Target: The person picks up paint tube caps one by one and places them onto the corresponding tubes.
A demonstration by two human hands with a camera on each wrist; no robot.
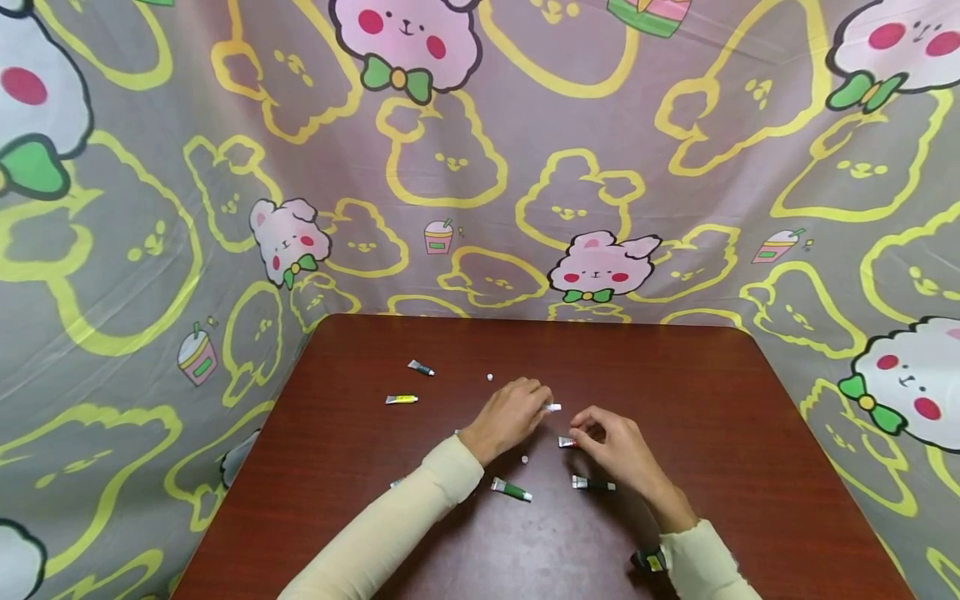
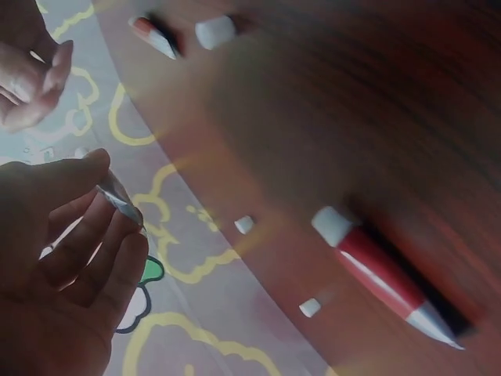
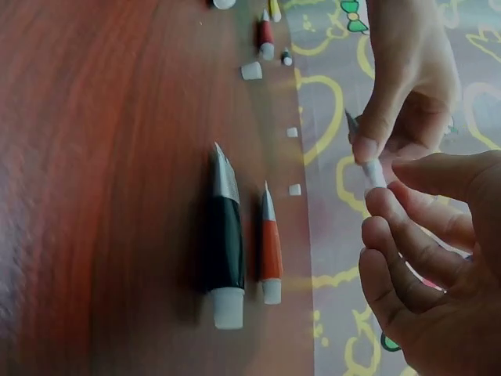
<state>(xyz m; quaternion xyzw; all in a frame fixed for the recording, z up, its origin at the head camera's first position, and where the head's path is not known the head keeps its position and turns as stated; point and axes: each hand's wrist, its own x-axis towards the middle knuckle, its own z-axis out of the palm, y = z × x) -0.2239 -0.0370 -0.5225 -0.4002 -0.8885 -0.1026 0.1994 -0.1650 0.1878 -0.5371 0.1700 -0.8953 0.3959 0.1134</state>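
Observation:
My left hand (image 1: 512,417) pinches a small paint tube (image 1: 553,407) with a silver end and a white front part between thumb and fingers. My right hand (image 1: 618,446) hovers just to the right, fingers loosely bent and nothing visible in its grasp. In the right wrist view its fingertips overlap the tube's white end; the head view shows a small gap. Below the right fingers, an orange paint tube (image 3: 271,249) lies on the table beside a black paint tube (image 3: 227,243). A red paint tube (image 2: 380,270) appears in the left wrist view.
Loose white caps (image 1: 490,377) lie scattered on the brown table (image 1: 675,367). A green tube (image 1: 512,489) is near the front, a yellow tube (image 1: 401,400) and a dark blue tube (image 1: 421,367) at back left. The left forearm partly covers other tubes. Patterned cloth (image 1: 465,283) surrounds the table.

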